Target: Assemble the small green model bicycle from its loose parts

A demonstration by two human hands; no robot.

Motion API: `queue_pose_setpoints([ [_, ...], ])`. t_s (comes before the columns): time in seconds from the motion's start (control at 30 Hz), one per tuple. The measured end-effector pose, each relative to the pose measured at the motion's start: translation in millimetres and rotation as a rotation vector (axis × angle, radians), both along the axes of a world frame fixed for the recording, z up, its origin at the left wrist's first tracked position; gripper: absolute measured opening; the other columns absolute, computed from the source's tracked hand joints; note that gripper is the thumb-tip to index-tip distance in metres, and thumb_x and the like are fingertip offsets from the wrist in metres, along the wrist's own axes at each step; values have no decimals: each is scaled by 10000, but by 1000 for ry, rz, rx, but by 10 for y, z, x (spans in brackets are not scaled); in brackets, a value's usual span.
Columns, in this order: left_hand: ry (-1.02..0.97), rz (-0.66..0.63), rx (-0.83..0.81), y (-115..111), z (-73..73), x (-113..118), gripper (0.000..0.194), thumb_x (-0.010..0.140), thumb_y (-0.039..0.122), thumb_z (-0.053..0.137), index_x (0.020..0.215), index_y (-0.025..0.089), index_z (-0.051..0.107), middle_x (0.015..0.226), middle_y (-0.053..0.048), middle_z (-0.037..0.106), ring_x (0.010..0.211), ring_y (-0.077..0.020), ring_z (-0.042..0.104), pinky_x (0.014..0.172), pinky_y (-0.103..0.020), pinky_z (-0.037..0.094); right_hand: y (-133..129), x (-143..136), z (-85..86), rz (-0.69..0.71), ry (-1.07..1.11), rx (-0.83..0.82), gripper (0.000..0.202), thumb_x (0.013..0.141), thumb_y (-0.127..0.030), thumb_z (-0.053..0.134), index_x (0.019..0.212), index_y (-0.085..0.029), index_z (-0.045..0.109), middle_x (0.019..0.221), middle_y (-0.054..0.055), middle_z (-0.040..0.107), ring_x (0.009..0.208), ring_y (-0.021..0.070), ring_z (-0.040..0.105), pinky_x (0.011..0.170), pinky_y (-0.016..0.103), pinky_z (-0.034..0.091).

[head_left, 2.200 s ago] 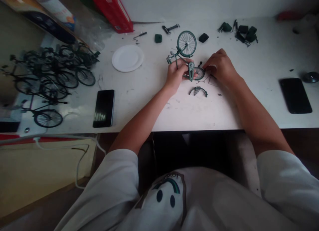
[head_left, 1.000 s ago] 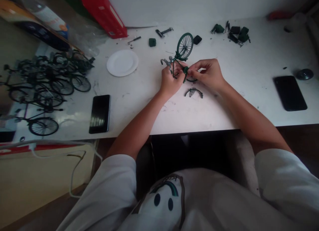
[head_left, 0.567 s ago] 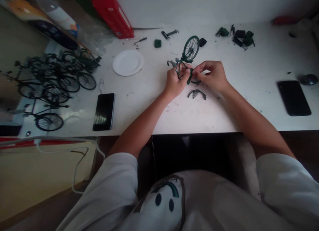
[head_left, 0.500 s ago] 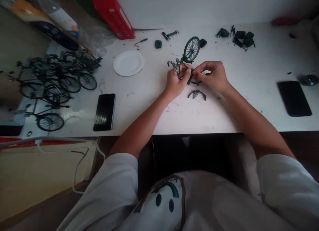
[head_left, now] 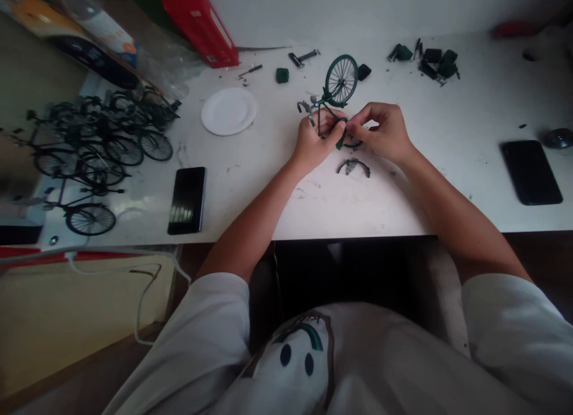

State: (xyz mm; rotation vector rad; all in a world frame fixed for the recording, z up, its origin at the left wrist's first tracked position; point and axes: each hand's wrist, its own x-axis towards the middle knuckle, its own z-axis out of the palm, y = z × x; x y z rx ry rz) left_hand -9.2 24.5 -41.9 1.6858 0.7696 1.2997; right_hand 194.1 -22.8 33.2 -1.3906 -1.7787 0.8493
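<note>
A small green model bicycle (head_left: 341, 80) is held over the white table, its front wheel up and its handlebar toward the left. My left hand (head_left: 317, 139) is closed round its frame. My right hand (head_left: 380, 131) pinches at the rear part of the bicycle, thumb and forefinger together close to my left thumb; what lies between these fingertips is too small to make out. The rear wheel is mostly hidden behind the fingers. Just below the hands a curved dark part (head_left: 354, 167) lies on the table.
Several finished model bicycles (head_left: 91, 218) crowd the left side. Nearby are a phone (head_left: 187, 200), a white plate (head_left: 228, 111) and a red box (head_left: 201, 27). Small green and black parts (head_left: 441, 65) lie at the back; a black phone (head_left: 531, 172) rests at right.
The bicycle has tilted slightly, its raised wheel now turned more toward the camera and a little to the left. Both hands keep their hold, with small finger shifts.
</note>
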Motion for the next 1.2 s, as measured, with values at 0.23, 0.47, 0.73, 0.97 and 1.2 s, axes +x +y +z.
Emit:
queue_pose_setpoints([
  [0.23, -255, 16, -247, 94, 69, -42, 642, 882, 771, 874, 1165, 214, 724, 942, -96, 846, 994, -319, 905, 1036, -535, 739, 100, 238, 136, 158, -308, 118, 450, 1043, -686, 744, 1157, -275, 889, 1139, 144, 825, 1096, 344, 722, 902, 488, 613],
  [0.47, -186, 46, -326, 109, 3, -43, 476, 1045, 641, 757, 1234, 207, 708, 1093, -127, 863, 1316, -332, 846, 1131, -519, 701, 215, 418, 17, 490, -420, 234, 294, 1053, -478, 726, 999, -277, 933, 946, 89, 771, 943, 262, 635, 898, 429, 490],
  [0.73, -200, 1, -396, 21, 104, -18, 427, 1053, 585, 788, 1223, 201, 711, 1066, -122, 868, 1292, -337, 857, 1149, -539, 693, 96, 296, -3, 467, -512, 279, 204, 1038, -308, 708, 977, -275, 900, 997, 82, 774, 1076, 295, 648, 831, 393, 465],
  [0.97, -196, -23, -411, -6, 143, -13, 382, 1071, 538, 781, 1219, 194, 702, 1088, -130, 866, 1336, -345, 836, 1182, -564, 673, -51, 161, 128, 428, -701, 287, 192, 964, -166, 701, 940, -256, 869, 1042, 88, 796, 1108, 305, 650, 725, 384, 376],
  [1.2, -168, -2, -406, 29, 106, 3, 384, 1064, 536, 793, 1212, 191, 711, 1082, -134, 869, 1337, -354, 830, 1112, -541, 711, -127, 74, 146, 442, -784, 297, 190, 942, -133, 676, 911, -248, 823, 1048, 79, 813, 1082, 297, 655, 686, 385, 344],
])
